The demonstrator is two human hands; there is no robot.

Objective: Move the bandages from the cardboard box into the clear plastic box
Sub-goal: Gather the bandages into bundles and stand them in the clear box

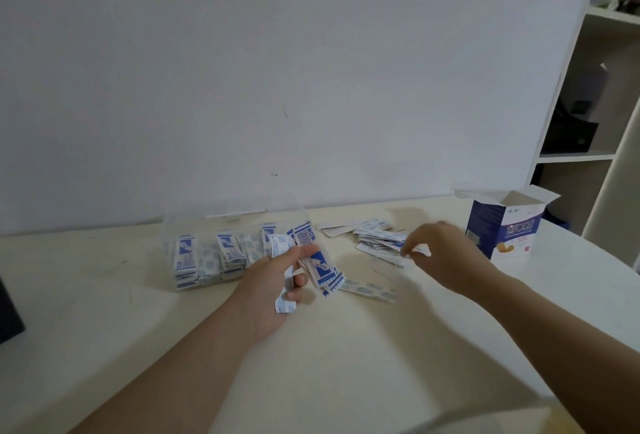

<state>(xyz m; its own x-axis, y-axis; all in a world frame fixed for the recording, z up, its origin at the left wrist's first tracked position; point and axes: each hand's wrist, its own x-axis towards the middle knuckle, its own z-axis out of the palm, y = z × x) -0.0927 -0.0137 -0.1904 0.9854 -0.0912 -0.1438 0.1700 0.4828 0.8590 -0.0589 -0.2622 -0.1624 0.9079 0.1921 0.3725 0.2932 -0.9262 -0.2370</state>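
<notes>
The pale worktop [346, 347] carries the clear plastic box [180, 226], filled with upright rows of bandages [225, 253]. The cardboard box [502, 229] stands open far right, its contents hidden. The left hand [273, 284] has its fingers clamped on a fanned bundle [322, 267] just beside the clear box. The right hand [443, 250] curls its fingers at the loose pile [377, 236] between the boxes; blur hides any grip.

Dim, cool, diffuse light; soft shadows lie on the table [346, 357]. Right hand [440, 253] above it motion-blurred; wide-angle bending right of the table.
</notes>
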